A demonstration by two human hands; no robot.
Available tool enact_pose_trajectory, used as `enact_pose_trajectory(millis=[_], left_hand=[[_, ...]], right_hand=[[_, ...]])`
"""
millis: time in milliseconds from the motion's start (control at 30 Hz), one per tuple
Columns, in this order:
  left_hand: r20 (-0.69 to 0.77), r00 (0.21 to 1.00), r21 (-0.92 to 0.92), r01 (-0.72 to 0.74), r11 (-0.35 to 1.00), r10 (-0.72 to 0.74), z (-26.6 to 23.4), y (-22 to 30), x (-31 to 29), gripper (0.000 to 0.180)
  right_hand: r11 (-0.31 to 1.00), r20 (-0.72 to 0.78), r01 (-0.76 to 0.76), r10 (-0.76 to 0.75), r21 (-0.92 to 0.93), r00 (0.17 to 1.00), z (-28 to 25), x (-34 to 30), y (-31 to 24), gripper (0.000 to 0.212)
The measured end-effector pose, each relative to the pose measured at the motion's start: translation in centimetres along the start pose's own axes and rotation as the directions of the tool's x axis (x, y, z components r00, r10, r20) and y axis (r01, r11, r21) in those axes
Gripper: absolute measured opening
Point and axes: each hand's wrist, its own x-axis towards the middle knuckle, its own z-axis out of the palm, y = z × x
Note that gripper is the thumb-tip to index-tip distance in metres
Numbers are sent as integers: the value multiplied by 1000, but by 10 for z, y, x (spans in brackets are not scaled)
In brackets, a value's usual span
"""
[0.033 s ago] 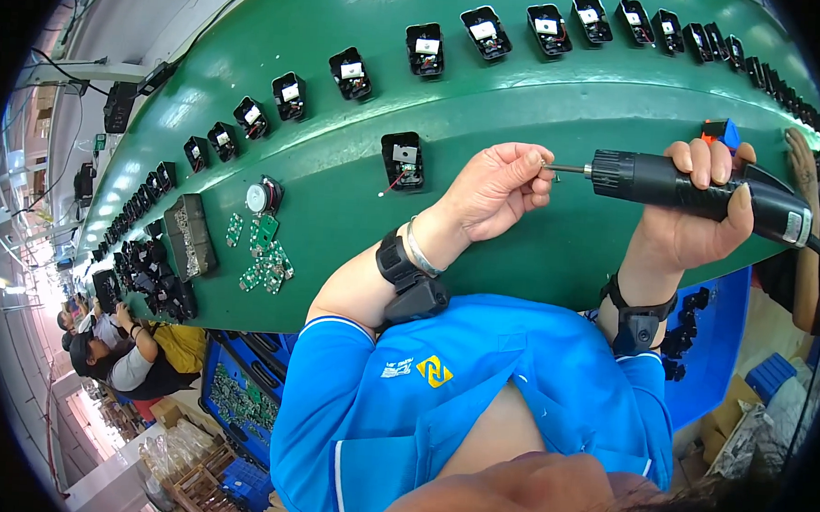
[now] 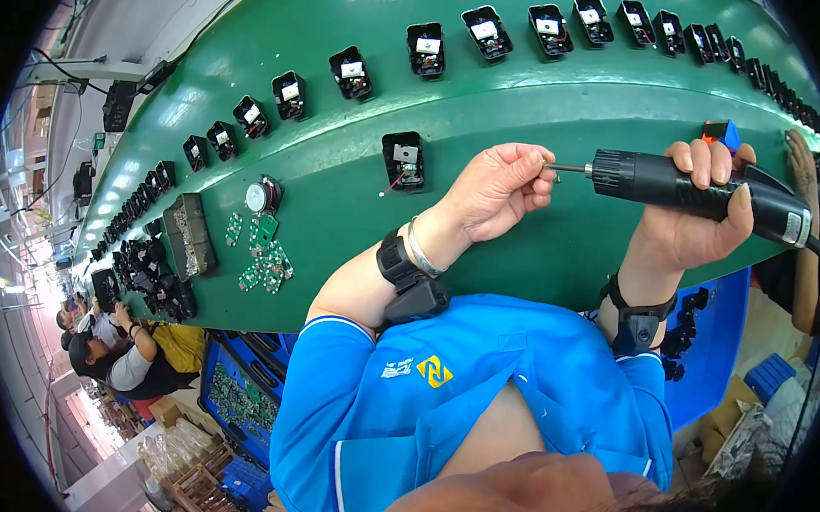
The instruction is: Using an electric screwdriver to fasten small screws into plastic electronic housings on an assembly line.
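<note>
I have the right hand (image 2: 696, 200) wrapped around the electric screwdriver (image 2: 651, 181), its bit (image 2: 571, 168) pointing left to the pinched fingers (image 2: 526, 167) of the left hand (image 2: 493, 200); what they grip I cannot tell. The open black housing (image 2: 402, 139) lies farther left on the bench (image 2: 548, 235), nearer the left hand.

One open black housing (image 2: 403, 161) sits alone. Beyond it stand at least eleven more housings (image 2: 425, 49), the crowded row ends too small to count. Left of it: one round speaker (image 2: 258, 196), one long tray (image 2: 203, 218). Right of it: one left hand (image 2: 501, 193), one right hand (image 2: 683, 237), one power screwdriver (image 2: 633, 177).
</note>
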Motion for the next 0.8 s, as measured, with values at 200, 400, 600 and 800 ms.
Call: enact_pose_trajectory(millis=[200, 400, 600, 800], left_hand=[[-23, 999, -43, -41, 998, 40, -3, -4, -3, 17], [-76, 991, 14, -106, 994, 107, 4, -9, -6, 17], [-155, 967, 279, -155, 948, 203, 5, -11, -13, 20], [-28, 914, 674, -281, 683, 404, 9, 13, -46, 24]], right_hand=[[999, -31, 23, -24, -44, 999, 6, -3, 9, 31], [991, 125, 42, -26, -128, 992, 7, -5, 5, 33], [974, 212, 82, -36, -210, 977, 15, -13, 10, 34], [995, 160, 2, 13, -97, 987, 20, -16, 4, 34]])
